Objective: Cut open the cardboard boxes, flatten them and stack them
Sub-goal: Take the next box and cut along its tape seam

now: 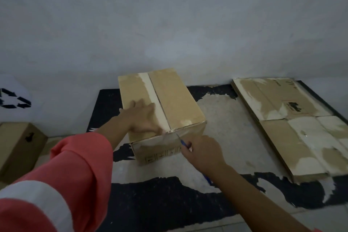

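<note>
A closed cardboard box (175, 98) stands on the worn black mat (169, 199), its top seam taped lengthwise. My left hand (144, 117) lies flat on the left top flap, fingers spread. My right hand (202, 151) grips a blue-handled cutter (182, 142) in front of the box. The blade tip points at the tape where the seam meets the near top edge. A stack of flattened boxes (286, 124) lies on the mat to the right.
Another closed cardboard box (18, 149) sits at the left edge, off the mat. A white surface with a black recycling symbol (14, 99) is behind it. A grey wall rises behind everything. Pale tile floor shows near the bottom right.
</note>
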